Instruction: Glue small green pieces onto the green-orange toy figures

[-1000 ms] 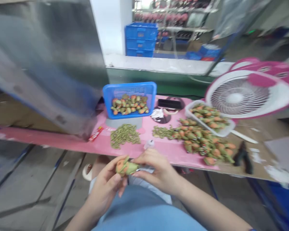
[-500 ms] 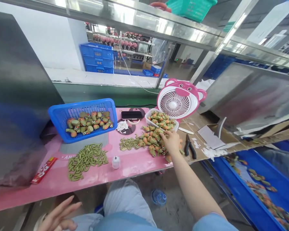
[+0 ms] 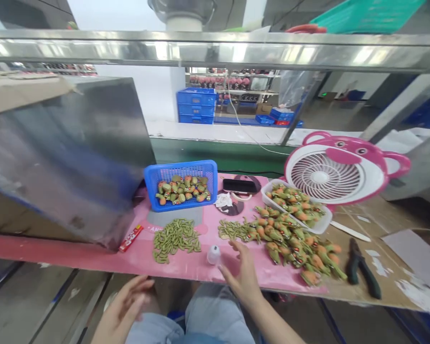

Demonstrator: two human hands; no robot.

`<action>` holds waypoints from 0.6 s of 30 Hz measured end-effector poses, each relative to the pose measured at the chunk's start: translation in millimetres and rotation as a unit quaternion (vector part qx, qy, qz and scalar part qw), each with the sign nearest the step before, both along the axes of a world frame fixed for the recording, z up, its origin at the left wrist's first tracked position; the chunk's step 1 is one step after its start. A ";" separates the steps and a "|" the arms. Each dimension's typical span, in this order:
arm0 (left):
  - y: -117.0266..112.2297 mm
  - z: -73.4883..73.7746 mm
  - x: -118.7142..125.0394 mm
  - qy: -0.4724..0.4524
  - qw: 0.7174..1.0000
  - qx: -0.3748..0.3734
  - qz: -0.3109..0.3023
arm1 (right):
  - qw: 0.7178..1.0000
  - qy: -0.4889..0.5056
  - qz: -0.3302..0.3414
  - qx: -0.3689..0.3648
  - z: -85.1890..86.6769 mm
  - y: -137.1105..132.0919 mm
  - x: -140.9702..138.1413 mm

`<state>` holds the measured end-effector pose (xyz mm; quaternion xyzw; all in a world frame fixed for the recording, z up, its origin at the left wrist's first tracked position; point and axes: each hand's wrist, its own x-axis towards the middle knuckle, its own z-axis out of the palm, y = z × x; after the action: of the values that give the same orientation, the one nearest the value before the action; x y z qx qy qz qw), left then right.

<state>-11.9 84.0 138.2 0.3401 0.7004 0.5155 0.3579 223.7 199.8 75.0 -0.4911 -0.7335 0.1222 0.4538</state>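
Note:
My right hand (image 3: 242, 273) hovers over the pink mat (image 3: 193, 260) at the table's front edge, fingers spread and empty, just right of a small white bottle (image 3: 213, 254). My left hand (image 3: 127, 306) is low over my lap, below the table edge, fingers loosely apart and holding nothing. A pile of orange-and-green toy figures (image 3: 294, 243) lies to the right of my right hand. A heap of small green parts (image 3: 175, 235) lies left of the bottle, and a smaller green heap (image 3: 232, 230) sits just beyond my right hand.
A blue basket (image 3: 181, 172) with several figures stands at the back. A white tray (image 3: 322, 224) of figures sits before a pink bear-shaped fan (image 3: 338, 167). Black pliers (image 3: 361, 270), a phone (image 3: 240, 185), a red packet (image 3: 131, 238) and a large metal panel (image 3: 64, 153) at left are also here.
My right hand has pulled back from the figure pile to the front edge near the bottle. The figure held a second ago is gone from my hands. The view swung left.

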 end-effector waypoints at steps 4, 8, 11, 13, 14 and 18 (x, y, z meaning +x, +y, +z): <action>55.1 12.3 -11.8 0.239 0.958 -0.026 -0.154 | 0.998 -0.005 0.048 -0.031 -18.1 -3.0 -30.4; 126.0 19.6 -18.0 0.345 0.918 -0.047 -0.189 | 0.996 -0.024 0.066 -0.051 -23.2 4.5 -29.1; 174.1 18.7 -11.1 0.415 0.885 -0.076 -0.198 | 0.997 -0.029 0.056 -0.054 -25.9 4.3 -27.3; 197.0 15.4 -4.7 0.453 0.863 -0.099 -0.198 | 0.997 -0.032 0.058 -0.050 -29.1 2.7 -28.1; 204.9 13.3 -1.9 0.470 0.853 -0.110 -0.197 | 0.996 -0.033 0.061 -0.047 -31.3 1.9 -29.0; 216.8 5.9 4.6 0.517 0.824 -0.130 -0.192 | 0.999 -0.011 0.033 -0.039 -43.7 0.9 -35.0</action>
<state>-7.3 300.8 144.2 0.6346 0.7639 0.0896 0.0759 188.7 200.7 31.3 -0.4854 -0.7487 0.1598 0.4222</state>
